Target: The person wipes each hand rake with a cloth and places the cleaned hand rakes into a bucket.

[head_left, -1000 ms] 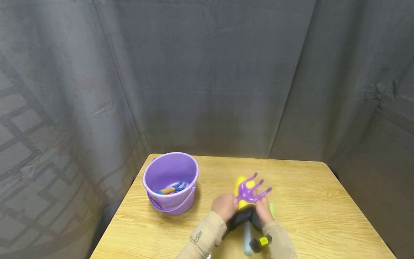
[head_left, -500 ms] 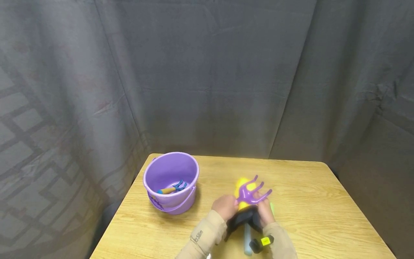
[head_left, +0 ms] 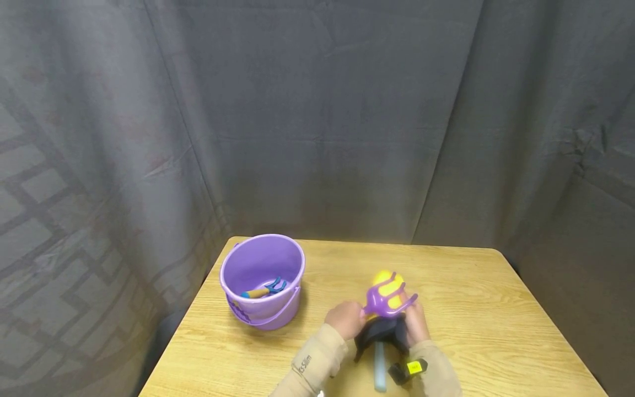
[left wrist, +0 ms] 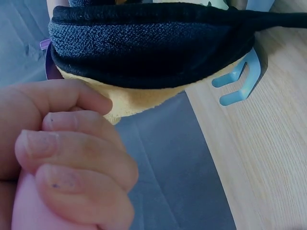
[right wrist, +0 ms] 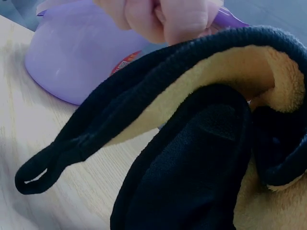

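Observation:
My left hand (head_left: 345,318) grips the pink handle (left wrist: 29,206) of a toy garden fork (head_left: 379,300) with purple tines, held over the table and pointing right. A yellow cloth with black edging (head_left: 383,330) hangs behind and below its tines. My right hand (head_left: 415,324) holds that cloth at the tines' right side, its fingertips partly hidden behind them. In the right wrist view the cloth (right wrist: 187,158) shows a fluffy yellow face, a black patch and a hanging loop; it hides the right hand there. Under the cloth lies a light blue fork (left wrist: 240,84), its handle toward me.
At the left of the wooden table (head_left: 471,309) stands a purple bucket (head_left: 285,317), its handle lowered at the front. A blue fork with a tan handle (head_left: 258,291) lies inside. Grey curtains (head_left: 322,121) hang behind the table and at both sides.
My right hand has shifted slightly right, and the yellow part of the cloth has moved right behind the tines. My left hand and the purple fork are nearly where they were.

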Demonstrator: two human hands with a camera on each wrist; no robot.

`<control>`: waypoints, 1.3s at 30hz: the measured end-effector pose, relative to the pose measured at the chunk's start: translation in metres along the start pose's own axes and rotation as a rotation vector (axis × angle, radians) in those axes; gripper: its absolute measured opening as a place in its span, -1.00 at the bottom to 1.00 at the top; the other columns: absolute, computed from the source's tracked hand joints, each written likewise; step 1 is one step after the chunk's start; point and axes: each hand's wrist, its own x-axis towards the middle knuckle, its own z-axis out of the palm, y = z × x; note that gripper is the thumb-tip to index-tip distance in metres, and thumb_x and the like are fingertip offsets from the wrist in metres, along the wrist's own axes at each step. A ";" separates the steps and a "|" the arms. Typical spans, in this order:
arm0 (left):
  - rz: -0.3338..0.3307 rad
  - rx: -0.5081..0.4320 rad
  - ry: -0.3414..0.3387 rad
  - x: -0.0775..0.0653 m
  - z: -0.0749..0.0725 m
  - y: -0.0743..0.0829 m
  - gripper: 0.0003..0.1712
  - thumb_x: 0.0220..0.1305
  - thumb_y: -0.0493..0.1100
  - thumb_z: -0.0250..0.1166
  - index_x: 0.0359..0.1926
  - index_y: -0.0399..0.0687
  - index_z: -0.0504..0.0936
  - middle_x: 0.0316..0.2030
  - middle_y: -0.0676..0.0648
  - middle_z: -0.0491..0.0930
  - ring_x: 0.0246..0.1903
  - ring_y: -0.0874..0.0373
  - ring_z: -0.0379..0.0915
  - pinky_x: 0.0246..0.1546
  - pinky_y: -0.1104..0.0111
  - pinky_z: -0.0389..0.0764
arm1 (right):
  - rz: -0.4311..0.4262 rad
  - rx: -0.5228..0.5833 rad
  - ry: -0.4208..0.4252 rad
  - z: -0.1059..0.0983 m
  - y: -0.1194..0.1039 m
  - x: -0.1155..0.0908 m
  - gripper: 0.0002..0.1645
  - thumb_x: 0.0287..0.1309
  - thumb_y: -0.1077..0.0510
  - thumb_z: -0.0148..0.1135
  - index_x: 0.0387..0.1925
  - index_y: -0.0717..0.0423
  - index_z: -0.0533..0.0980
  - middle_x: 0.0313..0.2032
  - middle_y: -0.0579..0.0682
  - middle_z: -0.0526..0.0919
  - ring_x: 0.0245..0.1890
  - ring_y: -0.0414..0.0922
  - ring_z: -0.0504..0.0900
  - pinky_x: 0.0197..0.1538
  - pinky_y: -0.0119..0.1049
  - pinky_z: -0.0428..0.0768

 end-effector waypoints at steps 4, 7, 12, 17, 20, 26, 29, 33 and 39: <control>0.001 -0.004 -0.001 -0.001 0.002 -0.001 -0.71 0.14 -0.15 0.13 -0.69 -0.03 0.39 -0.74 0.07 0.32 -0.74 0.22 0.23 -0.74 0.43 0.28 | -0.014 -0.006 0.015 -0.003 -0.001 0.000 -0.76 0.28 0.10 -0.10 -0.45 -0.13 0.47 -0.47 -0.25 0.50 -0.37 -0.33 0.43 -0.21 -0.49 0.39; 0.014 -0.001 0.006 -0.001 0.003 -0.001 -0.70 0.16 -0.15 0.11 -0.70 -0.04 0.39 -0.75 0.06 0.31 -0.76 0.22 0.22 -0.76 0.44 0.27 | -0.022 -0.028 0.021 -0.006 -0.001 0.000 -0.75 0.29 0.09 -0.10 -0.45 -0.13 0.48 -0.48 -0.27 0.50 -0.36 -0.35 0.41 -0.20 -0.52 0.36; 0.036 0.010 0.015 -0.002 0.004 -0.002 -0.69 0.15 -0.15 0.12 -0.70 -0.04 0.40 -0.76 0.05 0.30 -0.77 0.22 0.21 -0.77 0.44 0.25 | -0.032 -0.024 0.048 -0.008 -0.004 0.000 -0.71 0.28 0.10 -0.07 -0.52 -0.15 0.50 -0.51 -0.26 0.50 -0.37 -0.34 0.41 -0.22 -0.51 0.35; 0.052 0.018 0.005 -0.003 0.004 -0.003 -0.65 0.18 -0.08 0.14 -0.71 -0.04 0.39 -0.76 0.07 0.31 -0.77 0.23 0.21 -0.76 0.45 0.26 | -0.021 -0.045 0.059 -0.013 -0.007 -0.001 -0.78 0.29 0.08 -0.10 -0.32 -0.06 0.50 -0.44 -0.32 0.50 -0.30 -0.38 0.40 -0.16 -0.54 0.34; 0.059 0.023 -0.001 -0.004 0.003 -0.003 -0.63 0.19 -0.05 0.14 -0.71 -0.04 0.39 -0.76 0.08 0.30 -0.77 0.24 0.20 -0.76 0.46 0.26 | 0.014 -0.063 0.069 -0.015 -0.008 0.000 -0.63 0.30 0.06 -0.14 0.01 0.18 0.39 -0.33 -0.30 0.51 -0.26 -0.42 0.39 -0.08 -0.52 0.35; 0.043 -0.006 -0.035 -0.004 0.006 -0.008 -0.74 0.14 -0.15 0.16 -0.65 -0.06 0.44 -0.74 0.08 0.30 -0.76 0.25 0.18 -0.74 0.46 0.26 | 0.034 -0.050 0.106 -0.017 -0.013 0.001 -0.35 0.31 0.04 -0.16 0.20 0.47 0.04 -0.04 -0.15 0.46 0.02 -0.31 0.33 0.16 -0.40 0.20; 0.041 -0.003 -0.045 -0.005 0.006 -0.010 -0.81 0.10 -0.20 0.18 -0.61 -0.08 0.47 -0.73 0.08 0.30 -0.76 0.25 0.17 -0.75 0.46 0.26 | 0.031 0.094 0.077 -0.018 -0.016 0.000 -0.56 0.29 0.05 -0.12 0.12 0.18 0.31 -0.10 -0.12 0.54 -0.02 -0.28 0.42 0.07 -0.45 0.32; 0.048 0.025 -0.041 -0.004 0.005 -0.010 -0.81 0.09 -0.19 0.19 -0.62 -0.07 0.47 -0.73 0.08 0.30 -0.76 0.25 0.18 -0.75 0.46 0.26 | 0.018 0.239 0.051 -0.020 -0.017 -0.001 -0.76 0.27 0.11 -0.08 -0.34 -0.15 0.54 -0.34 -0.25 0.59 -0.24 -0.38 0.51 -0.13 -0.55 0.44; 0.051 0.024 -0.048 -0.005 0.005 -0.010 -0.82 0.08 -0.19 0.19 -0.62 -0.07 0.48 -0.73 0.08 0.30 -0.75 0.25 0.18 -0.75 0.46 0.26 | -0.046 0.200 0.079 -0.023 -0.019 -0.001 -0.81 0.28 0.09 -0.09 -0.32 -0.12 0.48 -0.32 -0.31 0.57 -0.23 -0.43 0.48 -0.14 -0.59 0.41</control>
